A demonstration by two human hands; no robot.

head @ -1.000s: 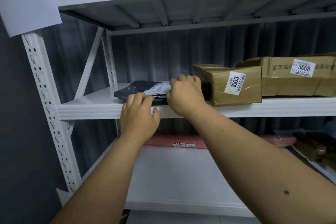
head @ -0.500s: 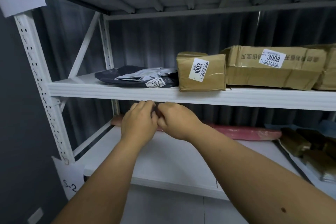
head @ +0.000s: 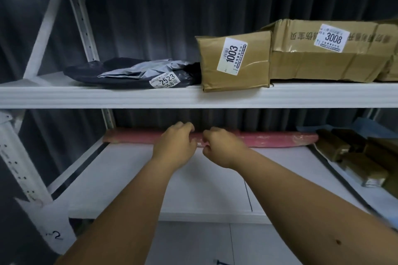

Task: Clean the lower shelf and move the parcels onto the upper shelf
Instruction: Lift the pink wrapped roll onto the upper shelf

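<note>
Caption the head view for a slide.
Left hand and right hand reach the long pink wrapped parcel on the white lower shelf.

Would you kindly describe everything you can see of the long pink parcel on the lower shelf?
The pink parcel is a long, slim package in glossy, wrinkled plastic wrap, lying flat along the back of the lower shelf. A small white label shows near its middle. The left hand and right hand are both curled on its middle, side by side. Its right end nears some brown parcels.
</note>
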